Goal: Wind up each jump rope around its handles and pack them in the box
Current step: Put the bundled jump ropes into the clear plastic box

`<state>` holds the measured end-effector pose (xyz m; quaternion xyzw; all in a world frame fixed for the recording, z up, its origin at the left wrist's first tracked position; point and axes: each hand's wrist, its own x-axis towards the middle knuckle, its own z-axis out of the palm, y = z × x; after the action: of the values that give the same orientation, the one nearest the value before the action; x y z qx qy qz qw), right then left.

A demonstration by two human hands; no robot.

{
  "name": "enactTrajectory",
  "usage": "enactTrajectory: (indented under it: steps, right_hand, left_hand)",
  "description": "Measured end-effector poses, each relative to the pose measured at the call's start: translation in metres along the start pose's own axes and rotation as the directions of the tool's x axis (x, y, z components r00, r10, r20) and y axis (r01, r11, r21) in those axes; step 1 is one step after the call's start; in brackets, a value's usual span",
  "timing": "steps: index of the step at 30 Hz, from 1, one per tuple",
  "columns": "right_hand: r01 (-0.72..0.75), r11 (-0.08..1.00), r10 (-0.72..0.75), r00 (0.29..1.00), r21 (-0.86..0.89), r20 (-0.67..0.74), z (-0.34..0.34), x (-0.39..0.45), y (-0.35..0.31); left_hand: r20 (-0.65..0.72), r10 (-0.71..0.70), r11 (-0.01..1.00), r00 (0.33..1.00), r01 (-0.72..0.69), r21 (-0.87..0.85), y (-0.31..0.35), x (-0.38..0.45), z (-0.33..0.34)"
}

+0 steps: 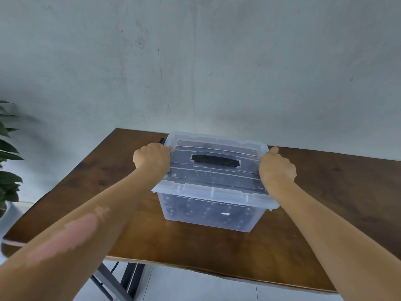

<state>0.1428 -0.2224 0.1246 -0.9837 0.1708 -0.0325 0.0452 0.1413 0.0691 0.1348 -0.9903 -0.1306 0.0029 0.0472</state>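
Hands: my left hand at 9 o'clock and right hand at 3 o'clock curl fingers over the lid, seating it on the box on the bench.

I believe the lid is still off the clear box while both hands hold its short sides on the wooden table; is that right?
Not quite: the head view shows the lid already on the clear box. The left hand and right hand do hold its short sides on the wooden table.
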Motion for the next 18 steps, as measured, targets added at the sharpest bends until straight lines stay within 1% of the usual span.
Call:
enactTrajectory:
  steps: [2, 7, 12, 17, 18]
  right_hand:
    - [0.010, 1.000, -0.009, 1.000, -0.024, 0.013, 0.0006, 0.0018, -0.0025]
    - [0.019, 0.997, -0.019, 1.000, -0.079, 0.002, 0.0042, 0.0069, -0.0054]
    - [0.016, 0.997, -0.018, 1.000, -0.080, -0.023, 0.0080, 0.0095, -0.0035]
    - [0.013, 1.000, -0.013, 1.000, -0.021, -0.025, 0.0035, 0.0092, -0.0001]
    - [0.016, 1.000, -0.017, 1.000, -0.015, -0.023, 0.0022, 0.0095, 0.0003]
  left_hand:
    - [0.008, 0.008, 0.999, 1.000, -0.009, 0.051, 0.0012, 0.0006, -0.0002]
    - [-0.037, 0.034, 0.992, 0.999, -0.030, 0.119, 0.0043, 0.0015, -0.0008]
    - [-0.074, 0.043, 0.994, 0.996, -0.035, 0.107, 0.0037, 0.0036, 0.0023]
    - [-0.090, 0.020, 0.999, 0.996, -0.016, 0.049, 0.0062, -0.0003, 0.0011]
    - [-0.086, 0.022, 0.998, 0.996, -0.016, 0.066, 0.0054, -0.0009, -0.0002]
